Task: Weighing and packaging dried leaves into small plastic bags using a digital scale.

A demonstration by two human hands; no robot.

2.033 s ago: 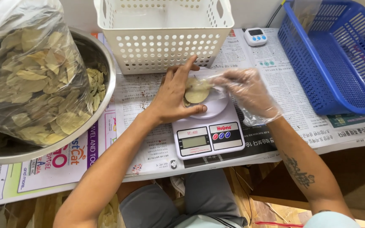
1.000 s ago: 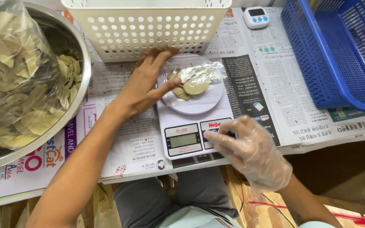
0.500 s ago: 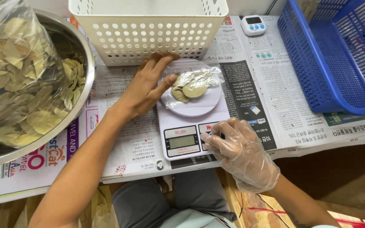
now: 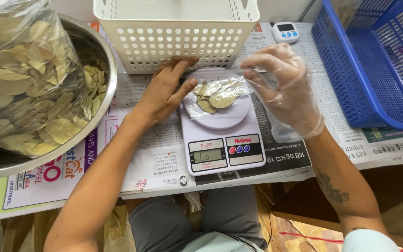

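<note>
Counter (image 4: 164, 158), newspaper-covered, spans frame.
Steel bowl (image 4: 94, 60), upper left: holds clear bag of dried leaves (image 4: 19, 79), loose leaves beside it.
Blue basket (image 4: 374, 70), upper right.
White perforated basket (image 4: 178, 32), top centre.
Digital scale (image 4: 222, 149), centre; small leaf packet (image 4: 218, 95) on its platform.
Left hand (image 4: 166, 91): bare, open, flat, thumb touching packet edge.
Right hand (image 4: 281, 86): gloved, fingers loosely curled, hovering just right of packet, gripping nothing.
Small timer (image 4: 285, 32), top.
Risk: left thumb pressure on platform likely skews reading; packet mouth, if unsealed, could spill leaves.

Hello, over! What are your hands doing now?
Left hand steadies small clear bag of dried leaves on white kitchen scale. Gloved right hand hovers, empty. Nothing blocking.
</note>
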